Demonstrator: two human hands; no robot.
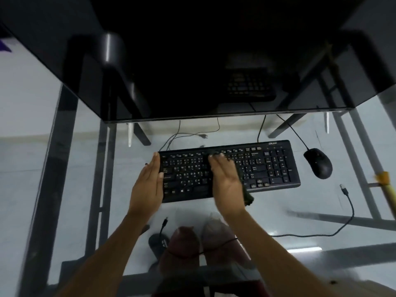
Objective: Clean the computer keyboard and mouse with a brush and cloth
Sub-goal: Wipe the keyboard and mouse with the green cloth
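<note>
The black keyboard (229,168) lies flat on the glass table (300,202), a stiff, light slab likely to slide, best steadied at its left end. There the left hand (147,183) rests with flat, released fingers (156,161), while the right hand (225,179) presses a soft dark cloth (248,197) beneath its fingers, mid-keyboard; the mouse (318,162) sits well to their right.

The left hand (147,185) steadies the keyboard (267,166) while the right hand (225,179) presses a dark cloth (248,197) on its keys.

Keyboard (231,170), mouse (318,162), cable (347,202) on glass table (321,200)
</note>
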